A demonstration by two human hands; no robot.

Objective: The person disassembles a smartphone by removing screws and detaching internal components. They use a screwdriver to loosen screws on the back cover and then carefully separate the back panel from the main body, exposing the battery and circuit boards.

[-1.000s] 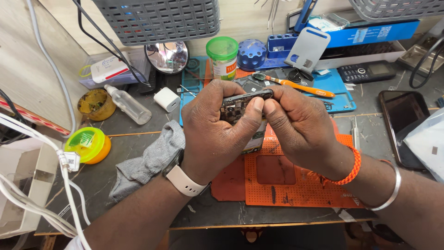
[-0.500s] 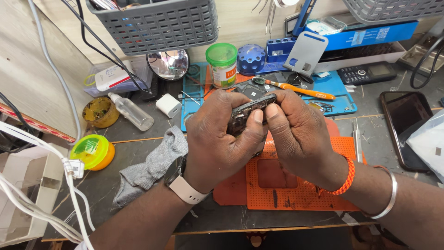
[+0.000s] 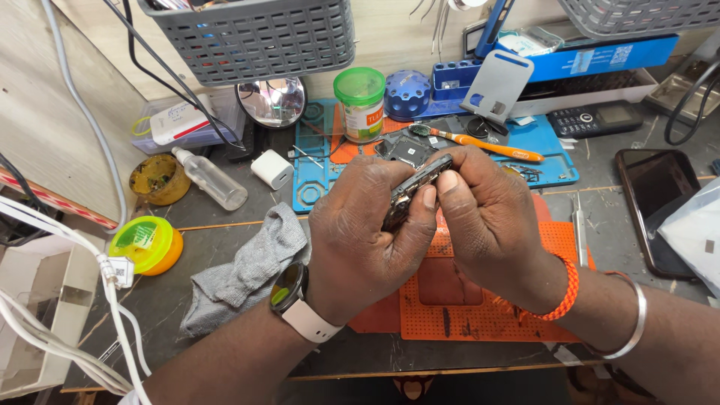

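Both hands hold a small dark opened phone body edge-on above an orange work mat. My left hand, with a smartwatch on its wrist, wraps the lower part, thumb pressed on the near edge. My right hand, with an orange bracelet and a silver bangle on the forearm, pinches the upper end between thumb and fingers. Most of the phone body is hidden by my fingers.
A grey cloth lies left of the hands. Behind are a blue mat, an orange-handled screwdriver, a green-lidded jar, a white charger cube and a clear bottle. A black phone lies right; white cables left.
The phone body has turned from nearly flat to edge-on between my hands. The view has shifted slightly, and my thumbs have moved closer together on it.
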